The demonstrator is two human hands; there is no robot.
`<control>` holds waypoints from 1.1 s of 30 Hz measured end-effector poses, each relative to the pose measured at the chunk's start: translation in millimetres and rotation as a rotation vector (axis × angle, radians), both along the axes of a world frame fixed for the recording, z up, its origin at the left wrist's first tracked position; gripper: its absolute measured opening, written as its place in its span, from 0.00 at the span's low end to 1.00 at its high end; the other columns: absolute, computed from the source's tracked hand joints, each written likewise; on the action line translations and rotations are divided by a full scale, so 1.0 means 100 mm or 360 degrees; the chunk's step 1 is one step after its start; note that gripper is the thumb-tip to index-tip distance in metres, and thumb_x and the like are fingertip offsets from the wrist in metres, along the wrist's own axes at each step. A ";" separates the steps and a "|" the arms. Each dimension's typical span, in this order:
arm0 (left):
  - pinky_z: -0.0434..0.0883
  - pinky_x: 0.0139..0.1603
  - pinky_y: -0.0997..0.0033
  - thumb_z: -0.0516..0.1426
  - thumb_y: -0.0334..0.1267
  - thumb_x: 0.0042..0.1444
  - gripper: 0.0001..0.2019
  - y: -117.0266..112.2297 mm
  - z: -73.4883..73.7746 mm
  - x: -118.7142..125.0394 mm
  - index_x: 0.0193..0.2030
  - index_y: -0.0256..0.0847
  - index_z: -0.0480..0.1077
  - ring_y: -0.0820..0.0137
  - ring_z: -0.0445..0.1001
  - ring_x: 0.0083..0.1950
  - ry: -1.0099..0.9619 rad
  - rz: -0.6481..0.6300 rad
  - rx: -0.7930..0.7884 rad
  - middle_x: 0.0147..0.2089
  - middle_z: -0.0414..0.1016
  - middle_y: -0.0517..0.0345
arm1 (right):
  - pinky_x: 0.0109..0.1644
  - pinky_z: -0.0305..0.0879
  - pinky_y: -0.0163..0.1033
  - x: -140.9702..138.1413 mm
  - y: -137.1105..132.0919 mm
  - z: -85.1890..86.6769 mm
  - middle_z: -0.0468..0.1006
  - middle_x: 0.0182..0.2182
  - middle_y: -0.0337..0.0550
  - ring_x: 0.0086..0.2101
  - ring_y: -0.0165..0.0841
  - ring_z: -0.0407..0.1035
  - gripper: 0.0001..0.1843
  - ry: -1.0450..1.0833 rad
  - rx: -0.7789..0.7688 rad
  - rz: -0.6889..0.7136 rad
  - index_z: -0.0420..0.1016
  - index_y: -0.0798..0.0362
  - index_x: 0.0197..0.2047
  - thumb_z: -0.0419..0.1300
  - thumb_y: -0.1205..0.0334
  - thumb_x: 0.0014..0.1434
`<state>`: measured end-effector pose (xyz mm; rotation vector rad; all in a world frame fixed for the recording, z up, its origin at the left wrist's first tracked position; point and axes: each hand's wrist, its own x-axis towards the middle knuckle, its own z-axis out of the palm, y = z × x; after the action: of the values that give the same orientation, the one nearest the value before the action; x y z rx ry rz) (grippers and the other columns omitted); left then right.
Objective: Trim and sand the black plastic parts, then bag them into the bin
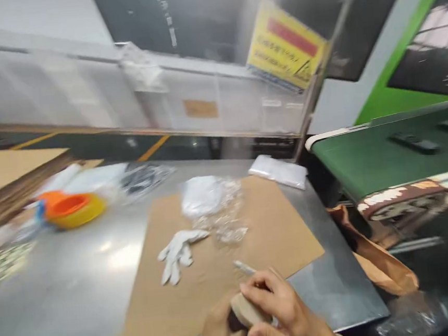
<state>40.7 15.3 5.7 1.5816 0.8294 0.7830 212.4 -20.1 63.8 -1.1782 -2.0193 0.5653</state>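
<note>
A beige rounded piece (247,310) with a dark side, which looks like a roll of tape, is between my hands at the bottom of the head view. My left hand (219,329) is closed round its left side, blurred by motion. Curled over its top and right side are the fingers of my right hand (281,307). A thin white stick like a pen (243,266) points out just beyond the right fingers; whether it is held, I cannot tell. Ahead, a white glove (178,253) lies on a brown cardboard sheet (280,226).
Crumpled clear plastic with a white packet (202,195) lies on the cardboard. White bags (278,171) sit at the metal table's (77,285) far edge. Left are orange and yellow tape rolls (75,215) and stacked cardboard (8,168). A green conveyor (380,159) stands right.
</note>
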 end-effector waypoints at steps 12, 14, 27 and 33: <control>0.63 0.32 0.70 0.54 0.30 0.48 0.06 -0.23 0.04 -0.20 0.34 0.39 0.71 0.66 0.69 0.31 0.0133 -0.0046 0.0228 0.30 0.73 0.51 | 0.49 0.66 0.44 -0.15 -0.09 -0.13 0.66 0.46 0.52 0.46 0.39 0.63 0.24 -0.0119 -0.0071 0.0334 0.56 0.53 0.61 0.50 0.64 0.61; 0.62 0.31 0.70 0.54 0.30 0.48 0.07 -0.24 0.05 -0.21 0.35 0.38 0.70 0.67 0.67 0.29 0.0159 -0.0083 0.0210 0.30 0.71 0.52 | 0.50 0.65 0.44 -0.16 -0.09 -0.14 0.65 0.47 0.52 0.47 0.38 0.63 0.24 -0.0100 -0.0116 0.0251 0.57 0.53 0.61 0.49 0.66 0.62; 0.66 0.44 0.62 0.53 0.61 0.48 0.34 -0.32 0.04 -0.20 0.56 0.39 0.65 0.62 0.70 0.39 -0.0727 0.0004 -0.0660 0.40 0.73 0.50 | 0.46 0.68 0.48 -0.38 -0.21 -0.60 0.60 0.49 0.53 0.49 0.42 0.62 0.27 0.0249 0.0222 -0.0276 0.52 0.51 0.65 0.48 0.61 0.63; 0.58 0.58 0.58 0.40 0.61 0.57 0.34 -0.33 0.03 -0.12 0.64 0.44 0.54 0.63 0.72 0.47 -0.1119 0.0330 -0.1382 0.44 0.75 0.52 | 0.42 0.69 0.48 -0.62 -0.27 -0.65 0.58 0.49 0.55 0.46 0.43 0.60 0.31 0.0006 0.0481 -0.0208 0.50 0.52 0.65 0.52 0.68 0.59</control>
<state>29.0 -17.3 9.0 0.4026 0.6619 0.8771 150.0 -46.7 -0.7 -1.1111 -1.9261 0.1885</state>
